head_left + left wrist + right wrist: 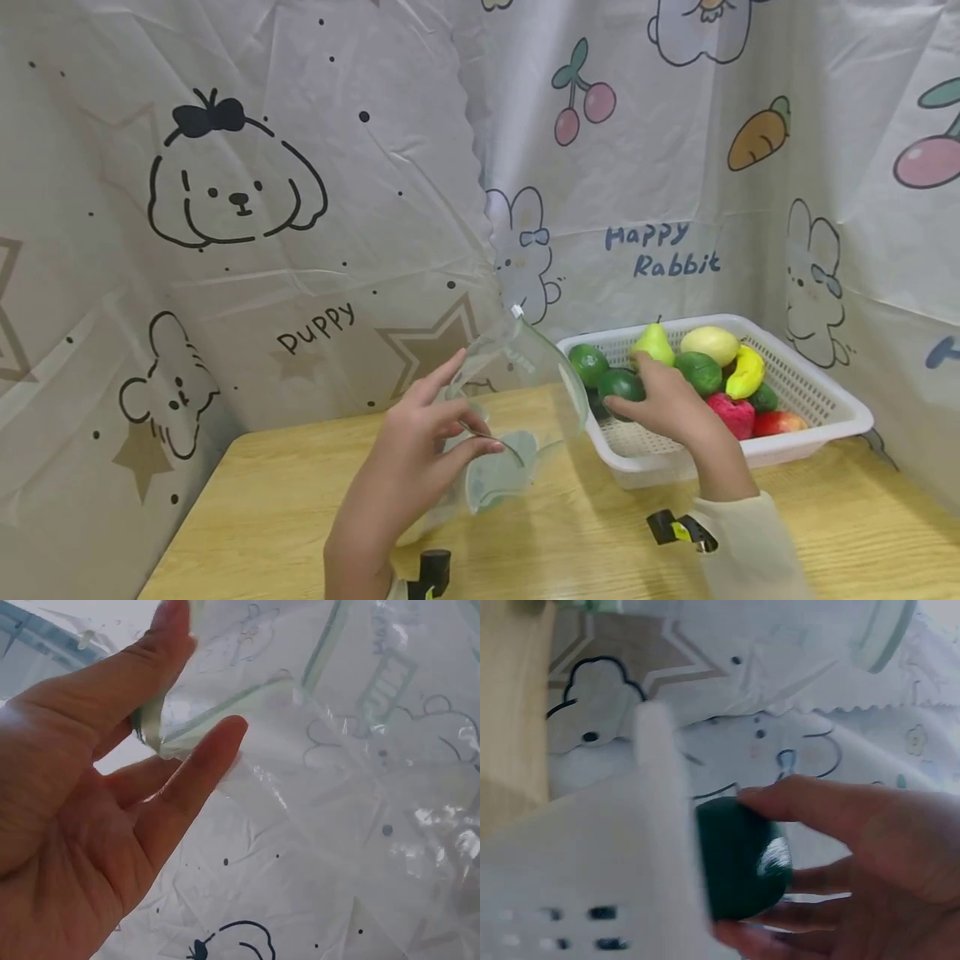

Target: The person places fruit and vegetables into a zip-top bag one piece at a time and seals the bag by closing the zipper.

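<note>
In the head view my left hand (420,450) pinches the edge of a clear zip bag (555,392) with a white slider at its top corner. The bag's mouth gapes beside the basket; the left wrist view shows its pale green edge (232,712) between thumb and fingers. My right hand (675,404) reaches over the near left rim of a white plastic basket (637,471). Its thumb and fingers grip a glossy dark green fruit (742,859), whose left side the basket wall hides in the right wrist view.
Also in the basket are a pear (652,343), a pale yellow oval fruit (709,345), a banana (746,372), a pinkish-red fruit (731,415), a red-orange fruit (780,423) and several green ones. A printed cloth (360,208) hangs behind the wooden table (277,492).
</note>
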`<state>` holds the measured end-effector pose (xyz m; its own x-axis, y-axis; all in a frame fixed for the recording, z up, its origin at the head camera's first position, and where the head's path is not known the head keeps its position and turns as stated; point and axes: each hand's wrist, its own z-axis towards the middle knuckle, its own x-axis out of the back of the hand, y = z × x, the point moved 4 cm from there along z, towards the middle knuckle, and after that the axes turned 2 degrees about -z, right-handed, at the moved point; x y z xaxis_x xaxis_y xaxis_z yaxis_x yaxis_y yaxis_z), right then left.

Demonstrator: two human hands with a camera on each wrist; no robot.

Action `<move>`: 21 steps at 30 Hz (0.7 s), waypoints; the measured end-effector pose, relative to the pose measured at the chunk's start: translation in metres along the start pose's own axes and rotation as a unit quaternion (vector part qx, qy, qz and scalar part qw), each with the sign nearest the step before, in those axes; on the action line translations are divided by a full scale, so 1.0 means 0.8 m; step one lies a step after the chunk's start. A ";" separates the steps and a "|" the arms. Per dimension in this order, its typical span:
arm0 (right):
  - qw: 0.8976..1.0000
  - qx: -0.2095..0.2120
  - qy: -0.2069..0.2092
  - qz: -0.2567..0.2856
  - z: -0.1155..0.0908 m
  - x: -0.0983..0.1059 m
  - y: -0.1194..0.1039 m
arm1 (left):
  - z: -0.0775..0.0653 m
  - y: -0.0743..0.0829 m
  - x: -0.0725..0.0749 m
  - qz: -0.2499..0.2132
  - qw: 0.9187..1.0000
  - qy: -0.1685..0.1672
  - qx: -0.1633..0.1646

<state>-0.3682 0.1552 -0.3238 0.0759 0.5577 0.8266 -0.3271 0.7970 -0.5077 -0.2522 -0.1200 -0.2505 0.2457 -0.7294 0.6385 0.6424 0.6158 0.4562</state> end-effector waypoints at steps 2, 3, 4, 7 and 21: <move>0.999 -0.005 0.046 0.023 -0.002 0.014 -0.011 | 0.000 0.003 0.005 -0.022 1.000 0.012 0.005; 0.997 -0.008 0.069 0.038 -0.003 0.021 -0.017 | 0.001 0.004 0.007 -0.029 0.999 0.019 0.005; 0.994 -0.010 0.092 0.057 -0.005 0.027 -0.024 | 0.001 0.005 0.009 -0.035 0.999 0.025 0.006; 0.978 -0.008 0.153 0.141 -0.013 0.043 -0.045 | 0.002 0.008 0.014 -0.041 0.998 0.037 0.005; 0.962 0.169 0.054 0.209 -0.028 0.010 -0.115 | 0.000 0.010 0.007 -0.055 0.998 0.031 -0.024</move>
<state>-0.3167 0.0915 -0.2759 -0.0377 0.8478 0.5290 -0.6370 0.3875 -0.6664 -0.2460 -0.1189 -0.2431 0.2162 -0.8097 0.5456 0.7016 0.5175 0.4899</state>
